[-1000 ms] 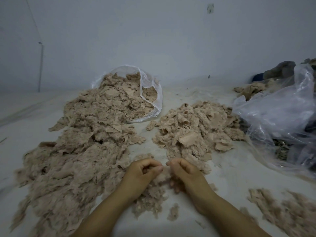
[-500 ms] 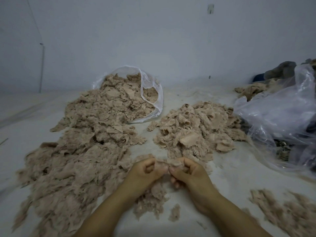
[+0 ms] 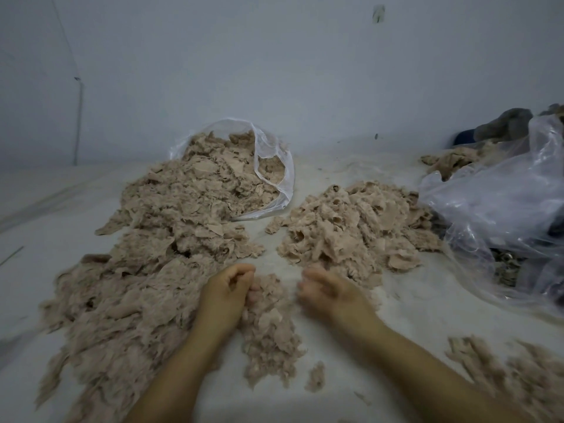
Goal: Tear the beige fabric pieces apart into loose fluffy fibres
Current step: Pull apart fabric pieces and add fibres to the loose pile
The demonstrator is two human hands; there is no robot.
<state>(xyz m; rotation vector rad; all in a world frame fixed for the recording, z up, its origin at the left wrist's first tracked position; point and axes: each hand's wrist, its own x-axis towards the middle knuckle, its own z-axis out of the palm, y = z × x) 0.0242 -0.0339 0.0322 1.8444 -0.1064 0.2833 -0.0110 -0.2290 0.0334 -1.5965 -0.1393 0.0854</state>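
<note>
My left hand (image 3: 227,290) is curled, thumb against fingers, gripping a tuft of beige fabric (image 3: 254,296) that hangs over the small fibre heap (image 3: 268,331) in front of me. My right hand (image 3: 325,293) is a hand's width to the right, blurred by motion, with its fingers curled round a small torn bit that I can barely make out. A pile of untorn fabric pieces (image 3: 351,227) lies just beyond my right hand. A long heap of torn fluffy fibres (image 3: 146,270) spreads along the left.
An open clear plastic bag (image 3: 274,166) holds more beige pieces at the back. A big crumpled clear bag (image 3: 503,209) lies on the right, with grey cloth (image 3: 500,123) behind it. More fibres (image 3: 512,370) lie at the near right on the white floor (image 3: 412,300).
My hands were pinching one piece together between them. They have pulled apart sideways, the piece has torn, and the right hand is still moving.
</note>
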